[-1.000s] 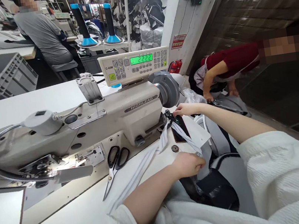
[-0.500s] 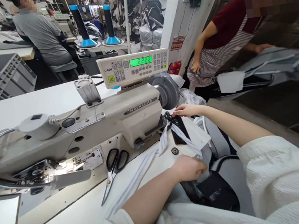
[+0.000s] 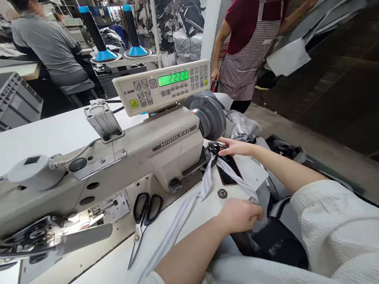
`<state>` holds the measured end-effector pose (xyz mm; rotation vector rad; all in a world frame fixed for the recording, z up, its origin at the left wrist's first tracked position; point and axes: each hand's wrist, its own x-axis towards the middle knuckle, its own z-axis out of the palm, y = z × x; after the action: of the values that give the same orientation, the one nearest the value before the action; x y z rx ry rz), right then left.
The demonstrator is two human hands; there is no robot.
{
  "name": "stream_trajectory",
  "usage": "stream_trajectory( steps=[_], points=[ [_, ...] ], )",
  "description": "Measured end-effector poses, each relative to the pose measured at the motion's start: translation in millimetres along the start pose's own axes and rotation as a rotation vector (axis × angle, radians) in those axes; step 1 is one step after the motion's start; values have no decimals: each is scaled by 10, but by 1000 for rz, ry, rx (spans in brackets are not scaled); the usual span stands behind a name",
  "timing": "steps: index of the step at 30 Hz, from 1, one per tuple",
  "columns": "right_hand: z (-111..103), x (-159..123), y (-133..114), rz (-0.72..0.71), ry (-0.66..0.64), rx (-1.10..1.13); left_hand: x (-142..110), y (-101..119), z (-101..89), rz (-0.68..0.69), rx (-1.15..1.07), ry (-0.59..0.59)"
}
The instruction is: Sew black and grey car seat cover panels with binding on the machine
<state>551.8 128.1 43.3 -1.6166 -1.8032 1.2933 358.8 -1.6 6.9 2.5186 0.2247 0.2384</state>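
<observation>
A long white strip with grey lines [image 3: 205, 187] runs along the table and bends at a cluster of small black pieces [image 3: 213, 148], perhaps zipper sliders. My right hand [image 3: 236, 147] reaches to this cluster, thumb and forefinger around a black piece. From there the strip comes down to my left hand [image 3: 241, 215], which is closed in a fist at the table's edge; its fingertips are mostly hidden. A dark phone [image 3: 232, 173] lies under the strip, beside my right hand. Close to it is a round dark button-like disc [image 3: 222, 194]. Black-handled scissors [image 3: 144, 222] lie open on the left.
A sewing machine [image 3: 136, 145] with a control panel [image 3: 167, 87] spans the table. Behind it stand two thread cones [image 3: 132, 32]. A seated person [image 3: 49, 49] works at the back left; another in a checked apron [image 3: 245, 62] stands at the right. Grey-and-black fabric pieces [image 3: 278, 238] hang by my lap.
The view has shifted slightly right. My right hand's thumb and forefinger are spread a little more at the black pieces. The person in the apron has turned and moved farther into view.
</observation>
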Motion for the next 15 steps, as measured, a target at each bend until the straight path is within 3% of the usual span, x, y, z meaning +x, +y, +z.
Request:
stream_trajectory(
  steps=[3, 9, 15],
  points=[
    [3, 90, 21, -50, 73, -45, -2, 9, -8, -18, -5, -4],
    [158, 217, 77, -78, 343, -213, -6, 15, 28, -25, -13, 4],
    [391, 30, -18, -194, 388, -388, -16, 16, 34, -23, -13, -10]
  ],
)
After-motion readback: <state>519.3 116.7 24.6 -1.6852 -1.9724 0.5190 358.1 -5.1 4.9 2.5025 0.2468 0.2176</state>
